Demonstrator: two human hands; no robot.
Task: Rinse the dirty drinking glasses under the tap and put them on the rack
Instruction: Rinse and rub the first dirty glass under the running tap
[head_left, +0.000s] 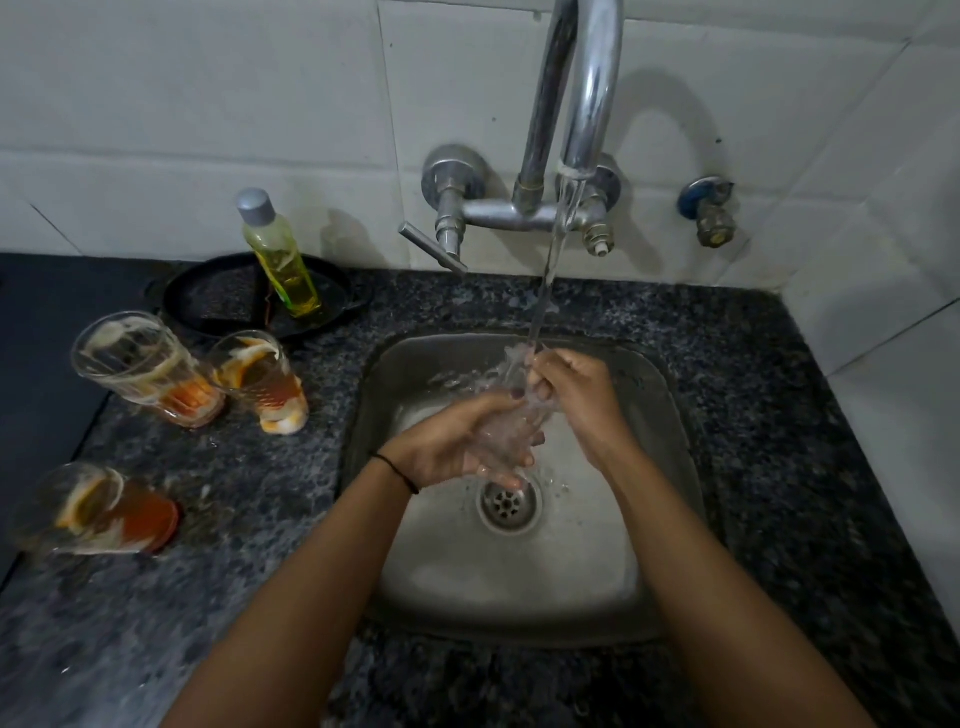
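A clear drinking glass (511, 434) is held tilted over the steel sink (644, 395), its mouth up under the running water stream (550, 260) from the chrome tap (592, 104). My left hand (452, 441) wraps the glass's lower body from the left. My right hand (576, 389) grips its rim, fingers at or inside the mouth. Three dirty glasses with orange and white residue stand on the counter at left: a large one (140, 369), a smaller one (262, 382), and one (98, 509) nearer the front. No rack is in view.
A bottle of yellow liquid (280, 260) leans on a round black tray (218, 301) behind the dirty glasses. The tap lever (431, 247) sticks out to the left. The sink drain (509, 501) lies under my hands. A tiled wall closes the back and right.
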